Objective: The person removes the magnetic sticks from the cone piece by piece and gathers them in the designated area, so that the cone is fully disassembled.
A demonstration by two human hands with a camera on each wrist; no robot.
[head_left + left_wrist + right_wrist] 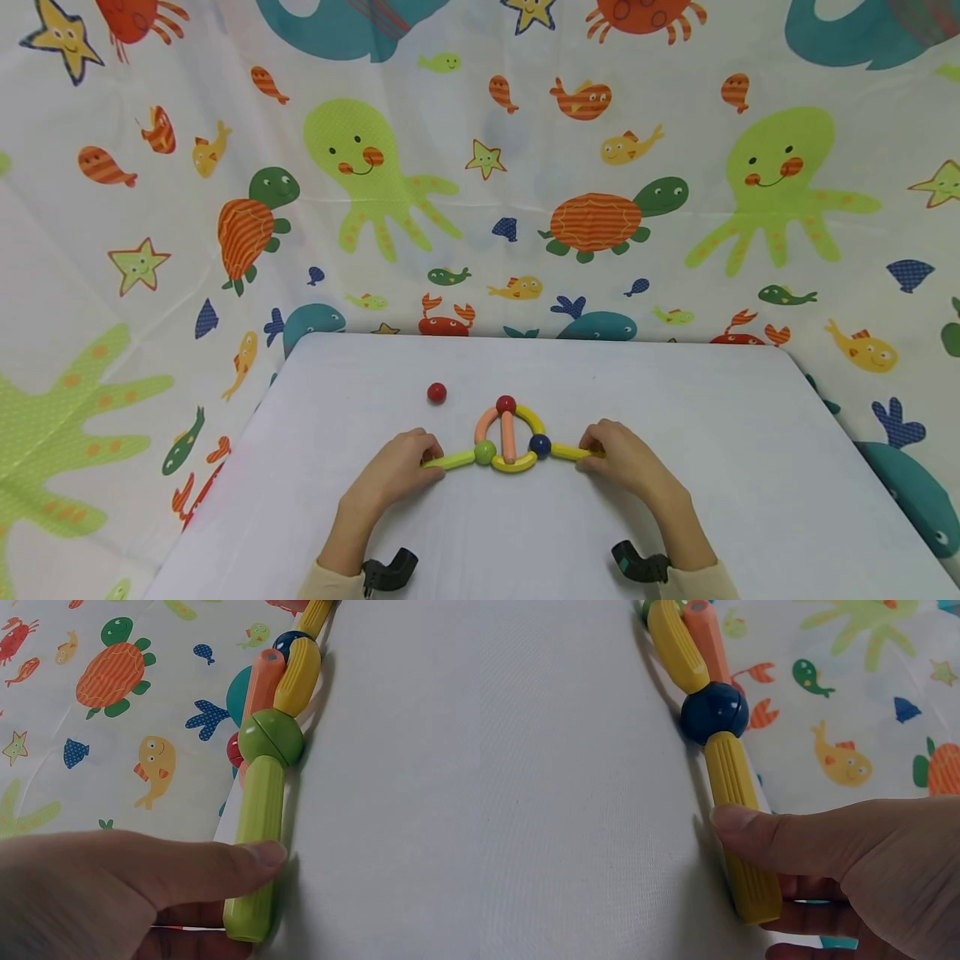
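On the white worktop [517, 525], your left fingers [217, 868] pinch the green rod [259, 806], your right fingers [787, 841] the straight yellow rod [732, 774]; hold both level and move evenly.

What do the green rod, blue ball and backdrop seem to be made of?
Green rod: probably plastic, satin finish; it has even, moulded-looking ridges and a soft sheen.
Blue ball: likely hard plastic, fairly glossy; it shows light reflections and a seam line. Its core is hidden.
Backdrop: apparently printed fabric, matte; it shows creases and soft folds, though the fibre can't be told.
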